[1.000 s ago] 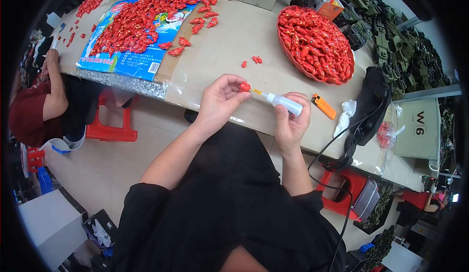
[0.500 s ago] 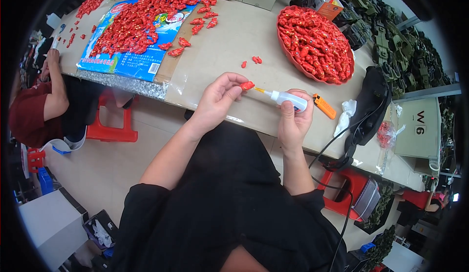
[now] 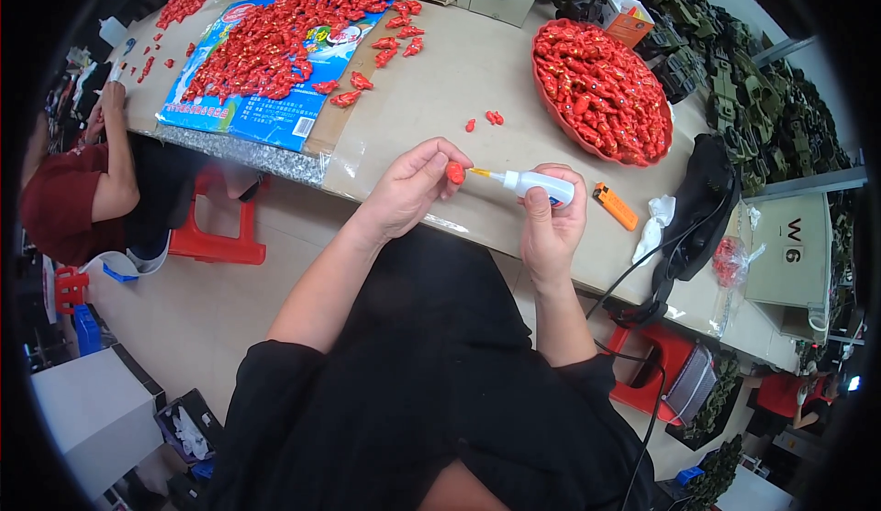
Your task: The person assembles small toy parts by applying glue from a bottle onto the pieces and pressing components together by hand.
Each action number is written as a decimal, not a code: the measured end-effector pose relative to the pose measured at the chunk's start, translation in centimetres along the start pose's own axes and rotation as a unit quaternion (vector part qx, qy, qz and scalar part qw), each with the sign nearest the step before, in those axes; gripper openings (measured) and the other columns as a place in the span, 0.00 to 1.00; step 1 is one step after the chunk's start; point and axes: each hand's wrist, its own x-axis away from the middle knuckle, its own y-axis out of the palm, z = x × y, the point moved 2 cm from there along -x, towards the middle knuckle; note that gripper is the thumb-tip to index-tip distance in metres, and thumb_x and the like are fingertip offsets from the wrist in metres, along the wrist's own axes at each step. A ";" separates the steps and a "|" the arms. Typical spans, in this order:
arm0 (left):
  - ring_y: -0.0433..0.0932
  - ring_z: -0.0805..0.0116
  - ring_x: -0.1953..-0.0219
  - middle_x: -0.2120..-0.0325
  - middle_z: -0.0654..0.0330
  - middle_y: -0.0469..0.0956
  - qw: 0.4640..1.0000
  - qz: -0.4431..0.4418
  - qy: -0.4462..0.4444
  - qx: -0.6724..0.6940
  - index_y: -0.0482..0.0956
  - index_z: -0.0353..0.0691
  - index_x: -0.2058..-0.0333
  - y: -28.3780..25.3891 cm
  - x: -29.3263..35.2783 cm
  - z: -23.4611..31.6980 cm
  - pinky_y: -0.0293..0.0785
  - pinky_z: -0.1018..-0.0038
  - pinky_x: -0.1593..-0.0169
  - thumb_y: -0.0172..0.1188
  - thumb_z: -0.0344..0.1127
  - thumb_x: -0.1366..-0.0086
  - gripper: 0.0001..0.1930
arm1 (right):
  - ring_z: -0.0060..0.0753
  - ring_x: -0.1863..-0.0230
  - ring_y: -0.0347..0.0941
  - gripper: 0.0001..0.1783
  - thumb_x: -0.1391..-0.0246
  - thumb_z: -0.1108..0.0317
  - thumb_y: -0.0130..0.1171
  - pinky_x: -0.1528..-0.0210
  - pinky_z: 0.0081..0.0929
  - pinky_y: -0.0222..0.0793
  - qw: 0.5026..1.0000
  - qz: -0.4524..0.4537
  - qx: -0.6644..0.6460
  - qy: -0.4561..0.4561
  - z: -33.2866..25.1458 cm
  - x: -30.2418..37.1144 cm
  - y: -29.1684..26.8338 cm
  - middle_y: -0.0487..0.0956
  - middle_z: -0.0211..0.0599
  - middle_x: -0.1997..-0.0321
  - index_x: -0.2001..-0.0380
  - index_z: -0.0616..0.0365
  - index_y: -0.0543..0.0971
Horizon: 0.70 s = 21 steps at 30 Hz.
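Between the fingertips of my left hand (image 3: 415, 185) is a small red plastic piece (image 3: 455, 173), pinched above the table's near edge. My right hand (image 3: 556, 222) is wrapped round a white squeeze bottle (image 3: 540, 187), which lies almost level. Its thin yellowish nozzle tip (image 3: 480, 172) points left and ends close beside the red piece; whether they touch I cannot tell. Two small red pieces (image 3: 494, 117) lie on the table beyond my hands. An orange lighter-like tool (image 3: 615, 206) rests right of the bottle, near a crumpled white tissue (image 3: 653, 227).
A red bowl (image 3: 669, 144) heaped with red pieces stands at the far right. Many more cover a blue printed cardboard sheet (image 3: 234, 126) at the left. A black bag (image 3: 702, 208) with a cable lies at the right. Another person (image 3: 78, 194) sits at the left.
The red piece has turned in my left fingers, from lying sideways to a more end-on position. The bottle's nozzle has shifted slightly left. The whole view has moved a little.
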 end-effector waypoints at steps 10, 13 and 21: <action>0.61 0.76 0.73 0.77 0.65 0.64 1.000 -0.006 0.001 -0.017 0.68 0.36 0.66 0.1 0.0 0.0 0.58 0.81 0.67 0.39 0.37 0.35 0.12 | 0.19 0.69 0.61 0.11 0.50 0.71 0.53 0.67 0.15 0.59 0.999 -0.016 0.040 -0.026 -0.4 0.0 0.3 0.63 0.33 0.66 0.67 0.62 0.63; 0.61 0.80 0.73 0.76 0.67 0.65 0.999 -0.003 -0.009 -0.039 0.69 0.36 0.65 0.1 0.0 0.0 0.59 0.84 0.66 0.38 0.35 0.35 0.11 | 0.19 0.69 0.61 0.11 0.50 0.71 0.53 0.67 0.15 0.60 0.998 -0.019 0.053 -0.033 -0.4 0.0 0.1 0.63 0.33 0.66 0.67 0.62 0.63; 0.61 0.81 0.73 0.76 0.67 0.65 0.998 -0.002 0.000 -0.057 0.69 0.36 0.65 0.1 0.1 -0.1 0.59 0.84 0.66 0.38 0.34 0.35 0.11 | 0.19 0.69 0.62 0.11 0.50 0.72 0.53 0.68 0.15 0.60 0.996 -0.026 0.077 -0.036 -0.5 0.0 -0.1 0.63 0.34 0.66 0.67 0.63 0.63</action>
